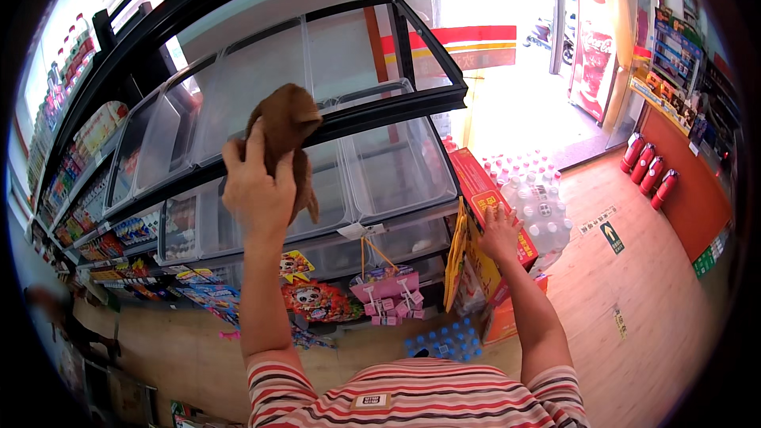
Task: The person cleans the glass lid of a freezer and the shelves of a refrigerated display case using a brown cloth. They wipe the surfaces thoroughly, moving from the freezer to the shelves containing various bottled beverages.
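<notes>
My left hand (261,181) grips a brown cloth (284,125) at the black metal rail (380,110) of a shop shelf. Loose folds of the cloth hang below my fingers, and part of the rail is hidden behind it. Clear plastic bins (404,166) stand in rows on the shelves around the cloth. Off to the right, my right hand (499,232) rests with spread fingers on a red and yellow cardboard box (475,175). A yellow bag (456,255) hangs just left of that box.
Shrink-wrapped bottles (538,205) stand beside the box, and blue-capped bottles (445,340) lie low by my feet. Hanging toys (389,297) and snack packs (321,300) line the shelf front. Several fire extinguishers (648,166) stand by a counter (689,190). Another person (77,318) is at far left.
</notes>
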Demonstrator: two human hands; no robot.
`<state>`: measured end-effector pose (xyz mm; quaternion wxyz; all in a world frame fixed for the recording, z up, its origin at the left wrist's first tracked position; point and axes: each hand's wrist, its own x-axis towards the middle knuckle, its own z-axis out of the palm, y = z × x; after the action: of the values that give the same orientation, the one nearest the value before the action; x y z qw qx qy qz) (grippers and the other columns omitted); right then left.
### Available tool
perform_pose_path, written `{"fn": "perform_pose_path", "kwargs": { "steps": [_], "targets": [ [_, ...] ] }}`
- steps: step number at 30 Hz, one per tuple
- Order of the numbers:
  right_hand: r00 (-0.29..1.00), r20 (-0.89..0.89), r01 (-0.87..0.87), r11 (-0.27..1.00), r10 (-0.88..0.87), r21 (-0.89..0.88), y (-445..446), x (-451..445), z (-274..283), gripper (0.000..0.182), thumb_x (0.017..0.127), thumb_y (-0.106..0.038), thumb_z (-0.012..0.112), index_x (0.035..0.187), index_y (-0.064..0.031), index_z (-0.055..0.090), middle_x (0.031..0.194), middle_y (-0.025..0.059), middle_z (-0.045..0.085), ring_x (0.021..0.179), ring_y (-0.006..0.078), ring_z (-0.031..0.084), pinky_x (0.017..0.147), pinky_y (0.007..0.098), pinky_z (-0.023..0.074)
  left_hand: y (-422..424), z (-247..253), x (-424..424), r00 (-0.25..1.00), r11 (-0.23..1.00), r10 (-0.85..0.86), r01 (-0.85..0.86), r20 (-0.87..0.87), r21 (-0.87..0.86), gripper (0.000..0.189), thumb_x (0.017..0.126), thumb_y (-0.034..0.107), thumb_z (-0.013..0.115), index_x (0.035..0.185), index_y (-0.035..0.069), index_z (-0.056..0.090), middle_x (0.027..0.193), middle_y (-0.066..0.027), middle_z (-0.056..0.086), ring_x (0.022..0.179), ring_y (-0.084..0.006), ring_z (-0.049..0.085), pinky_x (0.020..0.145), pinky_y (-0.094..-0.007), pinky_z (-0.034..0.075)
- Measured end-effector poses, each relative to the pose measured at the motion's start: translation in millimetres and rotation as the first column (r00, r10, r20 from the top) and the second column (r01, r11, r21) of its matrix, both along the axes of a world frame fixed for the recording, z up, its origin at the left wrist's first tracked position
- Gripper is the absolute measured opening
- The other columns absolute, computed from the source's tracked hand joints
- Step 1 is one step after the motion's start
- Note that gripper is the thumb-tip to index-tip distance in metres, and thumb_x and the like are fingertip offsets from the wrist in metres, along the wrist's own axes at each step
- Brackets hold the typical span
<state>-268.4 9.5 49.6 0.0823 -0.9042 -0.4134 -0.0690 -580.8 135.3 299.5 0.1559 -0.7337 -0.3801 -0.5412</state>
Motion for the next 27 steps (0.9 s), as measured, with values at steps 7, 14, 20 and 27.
{"fn": "perform_pose_path", "kwargs": {
  "steps": [7, 14, 20, 27],
  "targets": [
    [1.0, -0.012, 0.009, 1.0, -0.009, -0.019, 1.4, 2.3, -5.1, 0.075, 0.07, -0.032, 0.063, 0.134, -0.0083, 0.032, 0.141, 0.0177, 0.028, 0.128, 0.0456, 0.025, 0.098, 0.0616, 0.0241, 13.3, -1.3, -56.1, 0.961, 0.962, 0.273, -0.272, 0.037, -0.031, 0.043, 0.08, 0.028, 0.062, 0.119, 0.014, 0.052, 0.104, -0.0113, 0.048, 0.086, -0.0332, 0.059, 0.068, -0.0415, 0.049],
    [1.0, -0.003, 0.0, 0.999, 0.0, -0.044, 1.2, 0.5, -0.6, 0.075, 0.07, -0.033, 0.063, 0.134, -0.0082, 0.032, 0.141, 0.0181, 0.028, 0.127, 0.0458, 0.025, 0.097, 0.062, 0.0243, 29.0, -3.1, -87.6, 0.898, 0.908, 0.411, -0.389, 0.156, -0.152, 0.045, 0.082, 0.034, 0.059, 0.121, 0.014, 0.051, 0.109, -0.0115, 0.048, 0.091, -0.0331, 0.058, 0.071, -0.0437, 0.048],
    [1.0, 0.011, -0.001, 0.999, 0.002, -0.036, 1.3, 0.9, -2.8, 0.074, 0.07, -0.034, 0.061, 0.134, -0.0078, 0.034, 0.139, 0.018, 0.031, 0.127, 0.0452, 0.025, 0.097, 0.0623, 0.0235, 13.5, -15.3, -22.2, 0.972, 0.985, 0.17, -0.169, 0.161, -0.018, 0.05, 0.078, 0.029, 0.063, 0.122, 0.012, 0.048, 0.107, -0.0128, 0.047, 0.087, -0.0342, 0.058, 0.07, -0.0426, 0.048],
    [1.0, 0.025, 0.0, 1.0, 0.0, -0.001, 0.8, 0.6, -4.8, 0.075, 0.068, -0.031, 0.065, 0.132, -0.0083, 0.033, 0.138, 0.0176, 0.03, 0.127, 0.0455, 0.026, 0.096, 0.0617, 0.0254, -3.1, -10.2, 22.2, 0.993, 0.992, -0.116, 0.118, 0.03, -0.045, 0.052, 0.073, 0.024, 0.065, 0.122, 0.012, 0.048, 0.104, -0.0112, 0.047, 0.084, -0.0321, 0.058, 0.065, -0.0416, 0.049]
  ]
}}
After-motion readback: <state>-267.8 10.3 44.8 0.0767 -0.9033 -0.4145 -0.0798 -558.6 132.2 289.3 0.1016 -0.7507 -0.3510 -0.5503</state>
